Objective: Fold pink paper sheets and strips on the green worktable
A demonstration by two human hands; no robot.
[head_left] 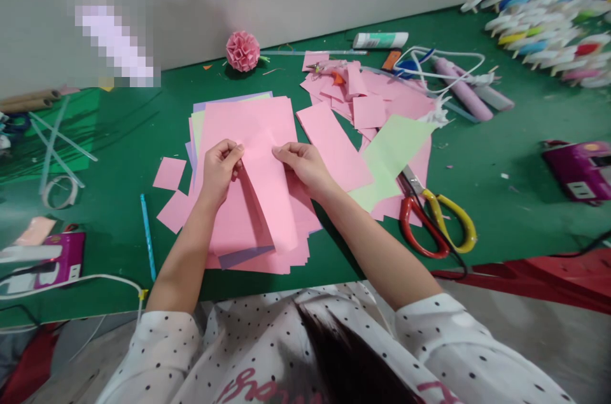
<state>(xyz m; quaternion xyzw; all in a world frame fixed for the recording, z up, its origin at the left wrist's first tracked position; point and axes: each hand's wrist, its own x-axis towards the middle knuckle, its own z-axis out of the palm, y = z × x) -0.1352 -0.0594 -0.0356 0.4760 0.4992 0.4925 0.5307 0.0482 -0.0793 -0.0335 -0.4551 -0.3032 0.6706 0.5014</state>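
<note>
A narrow pink paper strip (267,191) is held up between both hands over a stack of pink sheets (248,130) on the green table (496,213). My left hand (220,167) pinches the strip's upper left corner, fingers curled. Pinching the upper right corner is my right hand (303,165). A second pink strip (334,146) lies flat just right of my right hand, and a pale green sheet (389,159) overlaps it further right.
Red and yellow handled scissors (432,216) lie right of the green sheet. Pink paper scraps (363,95), a glue stick (380,41), a pink paper ball (243,51), a blue stick (147,235), purple devices (580,170) and colourful paper pieces (548,28) surround the stack.
</note>
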